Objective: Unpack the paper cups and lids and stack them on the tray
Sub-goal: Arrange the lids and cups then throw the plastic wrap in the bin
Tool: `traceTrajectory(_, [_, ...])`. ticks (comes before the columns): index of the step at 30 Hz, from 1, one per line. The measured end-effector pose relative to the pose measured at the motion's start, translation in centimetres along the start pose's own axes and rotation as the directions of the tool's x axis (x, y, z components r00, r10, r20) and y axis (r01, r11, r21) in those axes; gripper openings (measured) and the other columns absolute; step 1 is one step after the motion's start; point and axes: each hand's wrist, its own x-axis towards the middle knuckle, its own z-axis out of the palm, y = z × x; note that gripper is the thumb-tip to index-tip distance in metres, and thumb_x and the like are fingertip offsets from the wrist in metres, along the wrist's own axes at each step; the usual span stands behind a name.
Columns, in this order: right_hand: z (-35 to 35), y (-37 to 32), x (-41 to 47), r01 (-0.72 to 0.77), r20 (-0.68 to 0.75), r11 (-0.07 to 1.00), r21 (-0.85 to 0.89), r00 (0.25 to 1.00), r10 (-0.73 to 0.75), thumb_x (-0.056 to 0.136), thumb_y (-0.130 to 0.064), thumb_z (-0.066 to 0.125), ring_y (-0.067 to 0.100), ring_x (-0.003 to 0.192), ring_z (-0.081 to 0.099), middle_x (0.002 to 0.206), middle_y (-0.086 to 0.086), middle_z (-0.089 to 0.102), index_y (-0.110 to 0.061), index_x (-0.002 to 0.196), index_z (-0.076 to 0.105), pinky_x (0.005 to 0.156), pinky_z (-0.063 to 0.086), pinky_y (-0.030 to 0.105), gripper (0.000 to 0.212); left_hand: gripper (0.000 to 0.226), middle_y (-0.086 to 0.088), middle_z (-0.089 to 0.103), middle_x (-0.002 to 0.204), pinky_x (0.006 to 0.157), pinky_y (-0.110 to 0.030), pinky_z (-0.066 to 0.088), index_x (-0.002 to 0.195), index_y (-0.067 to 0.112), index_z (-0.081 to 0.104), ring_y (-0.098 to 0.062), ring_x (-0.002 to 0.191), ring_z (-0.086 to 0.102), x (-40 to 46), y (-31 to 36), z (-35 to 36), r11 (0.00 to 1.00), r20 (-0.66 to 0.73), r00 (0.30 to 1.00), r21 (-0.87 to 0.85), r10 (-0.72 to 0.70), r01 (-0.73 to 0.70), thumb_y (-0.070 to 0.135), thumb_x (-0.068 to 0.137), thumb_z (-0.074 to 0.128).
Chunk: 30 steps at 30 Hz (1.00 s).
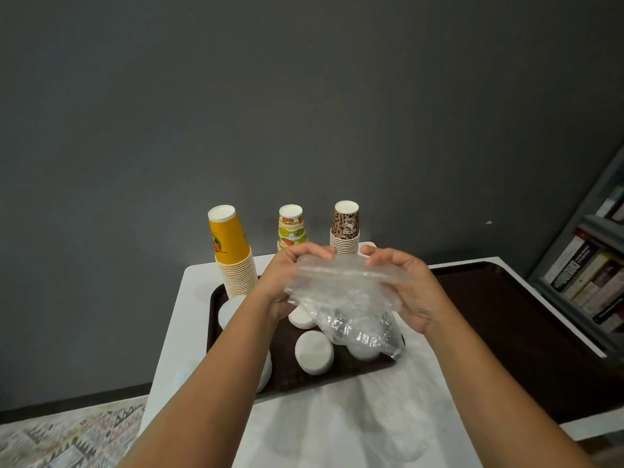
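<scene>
**Bag of lids: thin, slippery film**

Left hand (283, 282) and right hand (410, 292) both pinched the clear plastic bag (344, 292) above the tray (506, 319). Lids (314, 352) lay below it: light, easily crushed; best gripped by their rims.

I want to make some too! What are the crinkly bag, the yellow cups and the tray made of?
The bag looks like thin clear plastic: see-through, shiny, wrinkled. The yellow cups seem to be printed paper, matte with white rolled rims. The tray is dark brown and smooth, probably hard plastic, though that is unsure.
</scene>
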Motion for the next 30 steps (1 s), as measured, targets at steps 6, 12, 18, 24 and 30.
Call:
traceTrajectory(6, [-0.1,-0.8,-0.6,-0.091,-0.002,0.994,0.055,0.996,0.091,0.093,-0.002,0.042,0.016,0.093,0.066,0.105,0.0,0.069,-0.015,0.088,0.069,0.066,0.056,0.029,0.031,0.033,-0.005,0.064,0.091,0.062,-0.029,0.057,0.044,0.011,0.061,-0.013,0.074,0.067,0.0,0.4,-0.4,0.999,0.0,0.999,0.024,0.049,-0.048,-0.012,0.066,0.053])
traceTrajectory(12, [-0.6,-1.0,-0.9,-0.262,-0.002,0.965,0.018,0.965,0.262,0.085,-0.037,0.056,0.017,0.096,0.069,0.106,0.001,0.071,-0.024,0.116,0.06,0.067,0.057,0.033,0.034,0.053,-0.002,0.065,0.093,0.069,-0.026,0.054,0.047,0.012,0.062,-0.011,0.083,0.065,0.1,0.6,-0.6,0.95,0.079,0.99,0.282,0.118,-0.136,-0.026,0.078,0.043])
traceTrajectory(18, [0.2,-0.2,-0.8,-0.076,-0.218,0.995,-0.057,0.974,0.061,0.082,0.006,0.064,0.011,0.072,0.07,0.089,0.005,0.07,-0.013,0.098,0.063,0.057,0.055,0.023,0.025,0.024,-0.006,0.067,0.104,0.071,-0.029,0.052,0.114,0.021,0.061,-0.017,0.088,0.065,0.2,0.9,0.4,0.985,-0.105,0.994,0.173,-0.008,0.026,0.014,0.096,0.047])
traceTrajectory(24, [0.0,0.2,-0.6,0.068,-0.315,0.988,-0.136,0.943,-0.108,0.082,0.004,0.066,0.013,0.077,0.068,0.089,0.003,0.069,-0.01,0.099,0.062,0.063,0.057,0.025,0.021,0.054,-0.006,0.062,0.121,0.089,-0.037,0.053,0.122,0.023,0.051,-0.022,0.109,0.062,0.2,-0.1,0.3,0.969,-0.025,0.983,0.164,-0.181,0.183,0.041,0.075,0.071])
traceTrajectory(30, [-0.8,0.0,-1.0,-0.041,-0.17,0.975,-0.22,0.985,0.003,0.082,-0.003,0.067,0.015,0.08,0.069,0.089,0.005,0.071,-0.005,0.099,0.064,0.066,0.057,0.024,0.018,0.037,-0.01,0.069,0.11,0.088,-0.041,0.055,0.109,0.012,0.065,-0.024,0.102,0.066,0.6,-0.6,-0.1,0.935,-0.081,0.997,0.352,-0.014,0.042,-0.001,0.075,0.074])
